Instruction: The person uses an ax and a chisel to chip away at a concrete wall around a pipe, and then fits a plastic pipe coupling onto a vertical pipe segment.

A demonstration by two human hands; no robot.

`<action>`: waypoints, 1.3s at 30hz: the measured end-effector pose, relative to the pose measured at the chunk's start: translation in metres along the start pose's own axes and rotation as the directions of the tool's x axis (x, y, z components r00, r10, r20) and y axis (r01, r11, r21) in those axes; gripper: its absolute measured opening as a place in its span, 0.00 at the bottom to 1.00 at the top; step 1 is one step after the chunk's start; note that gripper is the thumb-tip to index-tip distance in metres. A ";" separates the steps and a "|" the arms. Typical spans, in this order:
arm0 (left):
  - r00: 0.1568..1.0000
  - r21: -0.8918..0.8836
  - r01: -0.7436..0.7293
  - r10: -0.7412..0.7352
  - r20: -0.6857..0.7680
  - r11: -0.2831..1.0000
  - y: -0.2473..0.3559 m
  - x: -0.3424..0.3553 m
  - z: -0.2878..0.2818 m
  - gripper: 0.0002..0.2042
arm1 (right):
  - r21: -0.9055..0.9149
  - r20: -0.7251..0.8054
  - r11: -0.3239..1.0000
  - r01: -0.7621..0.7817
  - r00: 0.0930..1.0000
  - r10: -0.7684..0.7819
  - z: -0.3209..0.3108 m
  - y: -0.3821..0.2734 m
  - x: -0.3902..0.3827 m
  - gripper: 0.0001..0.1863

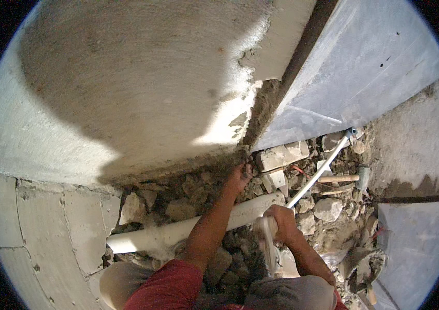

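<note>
Left hand (239,178) presses into rubble (193,199) beneath the wall (126,93), finger position unclear; right hand (280,221), fingers wrapped, apparently grips a pale tool handle (267,238) above the white pipe (162,236).

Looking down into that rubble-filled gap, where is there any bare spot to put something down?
Bare room lies on the concrete slab at lower left, beside the thick white pipe, and on the grey sheet at lower right. The trench is crowded: rubble, a thin white pipe and a hammer. The left hand reaches under the wall; the right hand grips something pale.
</note>
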State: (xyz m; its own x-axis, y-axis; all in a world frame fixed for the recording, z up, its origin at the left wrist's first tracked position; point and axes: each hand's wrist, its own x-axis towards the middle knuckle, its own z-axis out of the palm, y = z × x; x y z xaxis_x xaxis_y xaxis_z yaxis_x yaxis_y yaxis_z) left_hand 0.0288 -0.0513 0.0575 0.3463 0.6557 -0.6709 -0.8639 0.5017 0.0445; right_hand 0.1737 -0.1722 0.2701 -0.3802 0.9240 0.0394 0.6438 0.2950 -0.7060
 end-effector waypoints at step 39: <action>0.984 0.680 -0.146 0.175 0.026 0.719 0.007 0.008 0.012 0.11 | -0.215 0.429 0.974 0.075 0.903 0.025 0.026 0.047 0.024 0.21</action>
State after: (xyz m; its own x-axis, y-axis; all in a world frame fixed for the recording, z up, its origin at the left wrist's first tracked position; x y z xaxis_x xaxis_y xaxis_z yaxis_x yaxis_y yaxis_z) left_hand 0.0297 -0.0352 0.0612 0.1993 0.7481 -0.6330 -0.4226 0.6484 0.6332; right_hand 0.1777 -0.1427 0.2191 -0.6119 0.7377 -0.2853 0.7411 0.4088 -0.5326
